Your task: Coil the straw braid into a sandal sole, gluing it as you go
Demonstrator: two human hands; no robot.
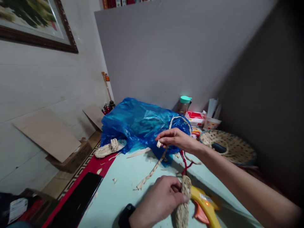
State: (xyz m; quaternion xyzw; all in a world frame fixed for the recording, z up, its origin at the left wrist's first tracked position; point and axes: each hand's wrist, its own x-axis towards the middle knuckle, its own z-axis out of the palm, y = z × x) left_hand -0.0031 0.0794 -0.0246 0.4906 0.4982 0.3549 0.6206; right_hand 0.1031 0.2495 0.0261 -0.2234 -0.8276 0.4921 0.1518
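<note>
My left hand (163, 196) is closed on a braided straw piece (182, 212), narrow and sole-shaped, low in the view. My right hand (174, 139) is raised over the table, pinching a small pale scrap of straw (159, 144) between thumb and fingertips. Touching or just beside the braided piece lies a yellow glue gun (209, 205) with an orange trigger and a lit orange light. A braided straw cord (152, 172) runs across the table below my right hand. Red cord (186, 164) lies beyond the braided piece. A small woven straw slipper (110, 149) rests at the left.
A blue plastic bag (142, 123) fills the table's back. Behind my right arm stand a jar with a turquoise lid (185, 99), a tissue pack (196, 117), a paper cup (212, 123) and a woven basket (239, 148). A black phone-like slab (78, 198) lies at the left edge.
</note>
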